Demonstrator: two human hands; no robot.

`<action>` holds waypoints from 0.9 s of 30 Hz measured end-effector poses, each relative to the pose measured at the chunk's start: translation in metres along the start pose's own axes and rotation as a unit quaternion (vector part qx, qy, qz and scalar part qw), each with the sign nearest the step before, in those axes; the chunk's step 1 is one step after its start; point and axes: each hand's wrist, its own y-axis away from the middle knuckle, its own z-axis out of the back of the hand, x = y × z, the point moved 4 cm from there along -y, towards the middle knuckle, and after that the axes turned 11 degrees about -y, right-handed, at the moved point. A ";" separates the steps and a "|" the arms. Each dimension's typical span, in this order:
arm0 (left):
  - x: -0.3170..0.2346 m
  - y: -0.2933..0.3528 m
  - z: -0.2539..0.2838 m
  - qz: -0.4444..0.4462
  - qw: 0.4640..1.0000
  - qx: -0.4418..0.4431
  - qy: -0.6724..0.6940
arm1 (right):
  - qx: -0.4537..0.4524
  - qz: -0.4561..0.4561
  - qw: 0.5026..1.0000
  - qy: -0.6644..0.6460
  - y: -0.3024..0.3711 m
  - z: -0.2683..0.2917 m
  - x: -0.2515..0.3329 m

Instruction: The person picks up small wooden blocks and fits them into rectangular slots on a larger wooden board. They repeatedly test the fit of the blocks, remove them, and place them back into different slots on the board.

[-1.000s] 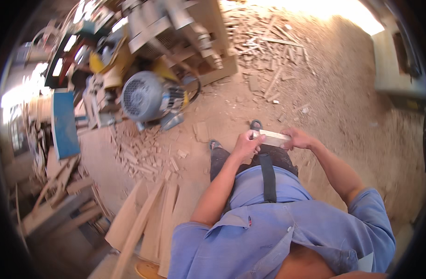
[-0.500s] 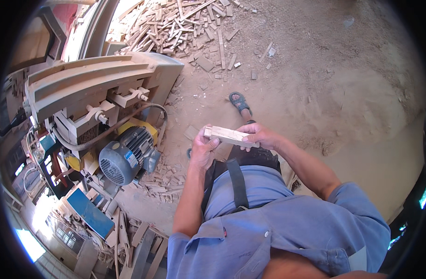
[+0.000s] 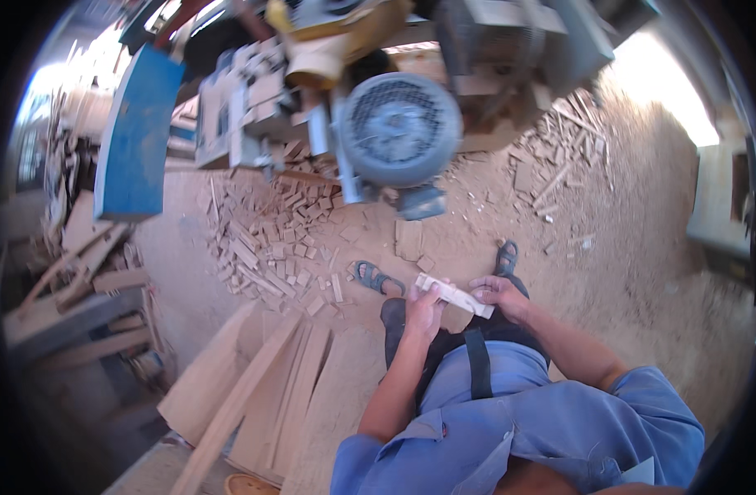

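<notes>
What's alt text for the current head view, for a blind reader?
A blue-shirted person holds a short pale wood block in the left hand, right hand at its other end. Beyond, a grey motor stands near wood scraps on a dusty floor; boards lie lower left.

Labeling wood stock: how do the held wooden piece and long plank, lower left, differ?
The wooden piece is short; the long plank looks far longer. The wooden piece is in the left hand; the long plank rests among other boards. In view, the wooden piece slants down rightward, the long plank leftward. Both are bare wood.
</notes>
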 end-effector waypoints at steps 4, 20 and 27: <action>-0.035 0.011 0.161 -0.092 0.984 -0.112 0.106 | -0.048 -0.037 0.956 0.288 -0.110 -0.096 -0.034; 0.100 -0.102 0.344 -0.007 0.929 -0.259 0.265 | 0.078 0.166 0.810 0.557 -0.684 -0.218 -0.105; 0.059 -0.114 0.374 -0.045 0.928 -0.245 0.277 | 0.069 0.196 0.774 0.598 -0.823 -0.246 -0.112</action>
